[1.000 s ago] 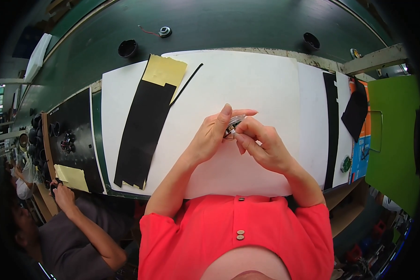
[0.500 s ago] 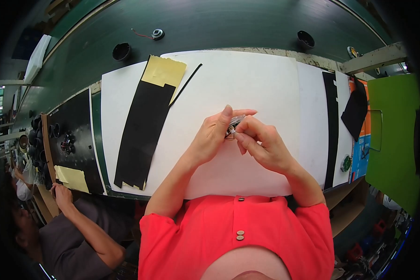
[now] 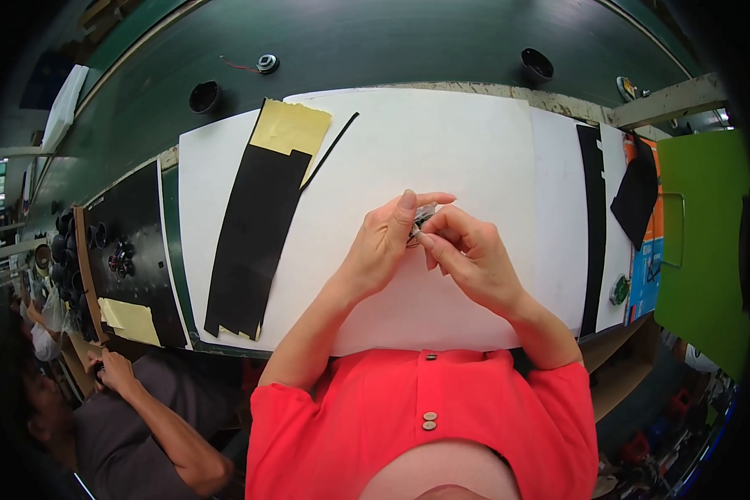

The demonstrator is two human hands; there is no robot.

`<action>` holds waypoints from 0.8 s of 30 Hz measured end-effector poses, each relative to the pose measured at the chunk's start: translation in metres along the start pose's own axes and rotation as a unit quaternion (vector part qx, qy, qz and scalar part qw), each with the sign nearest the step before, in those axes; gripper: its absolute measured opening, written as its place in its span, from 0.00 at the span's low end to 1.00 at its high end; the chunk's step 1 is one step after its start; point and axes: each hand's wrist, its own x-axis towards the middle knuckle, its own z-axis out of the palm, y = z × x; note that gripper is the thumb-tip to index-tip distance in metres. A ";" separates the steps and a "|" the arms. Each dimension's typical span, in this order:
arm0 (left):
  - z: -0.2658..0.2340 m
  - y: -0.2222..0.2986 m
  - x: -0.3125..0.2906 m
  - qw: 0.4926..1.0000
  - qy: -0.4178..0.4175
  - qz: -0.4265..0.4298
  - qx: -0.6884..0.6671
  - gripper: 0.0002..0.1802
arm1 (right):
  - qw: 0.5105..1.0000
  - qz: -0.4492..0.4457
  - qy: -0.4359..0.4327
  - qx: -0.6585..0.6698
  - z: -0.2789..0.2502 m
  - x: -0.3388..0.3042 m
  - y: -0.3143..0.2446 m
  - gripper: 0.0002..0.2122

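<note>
Over the white sheet (image 3: 442,142), my two hands meet around a small round part (image 3: 426,212) with a clear or silvery rim and thin wires beneath. My left hand (image 3: 377,250) is closed round its left side, thumb upright and forefinger stretched along the far side. From the right, the thumb and forefinger of my right hand (image 3: 472,254) pinch at the part's near edge, at something small and pale. Fingers hide most of the part, so I cannot make out its exact kind.
Left of my hands lies a black strip sheet (image 3: 254,233) with yellow backing (image 3: 292,129). On the green belt beyond sit black cups (image 3: 205,97) and a small wired speaker (image 3: 267,63). At right are a green board (image 3: 704,242) and a small green part (image 3: 619,289). A co-worker (image 3: 142,417) sits at left.
The cups and speaker on the green belt have shifted left. My hands stay in place with slight finger movement at the part. The co-worker's hands now hold a small dark thing.
</note>
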 end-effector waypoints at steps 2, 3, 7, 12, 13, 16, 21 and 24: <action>0.003 -0.001 -0.001 1.000 0.016 -0.006 -0.001 0.41 | 1.000 0.011 -0.003 0.002 -0.001 0.000 -0.001 0.05; 0.003 -0.003 -0.001 1.000 0.015 -0.009 -0.001 0.41 | 1.000 0.009 -0.007 -0.001 -0.002 0.000 -0.002 0.05; 0.000 -0.008 0.001 1.000 0.016 0.002 0.004 0.41 | 1.000 -0.004 -0.003 0.016 0.000 0.001 -0.002 0.05; -0.003 -0.013 0.004 0.999 0.032 0.012 -0.012 0.41 | 0.998 -0.037 0.044 0.033 0.005 0.003 0.004 0.05; -0.005 -0.012 0.004 1.000 0.018 0.004 -0.012 0.41 | 0.998 -0.020 0.036 0.042 0.005 0.003 0.004 0.05; -0.004 -0.009 0.002 1.000 0.007 -0.002 -0.023 0.42 | 0.999 -0.006 0.020 0.044 0.005 0.003 0.000 0.05; -0.002 -0.005 0.001 0.999 0.012 -0.006 -0.040 0.42 | 0.998 -0.014 0.014 0.055 0.006 0.003 0.001 0.06; -0.003 -0.009 0.001 0.998 0.019 0.007 -0.054 0.39 | 0.998 -0.015 0.011 0.061 0.006 0.003 0.003 0.06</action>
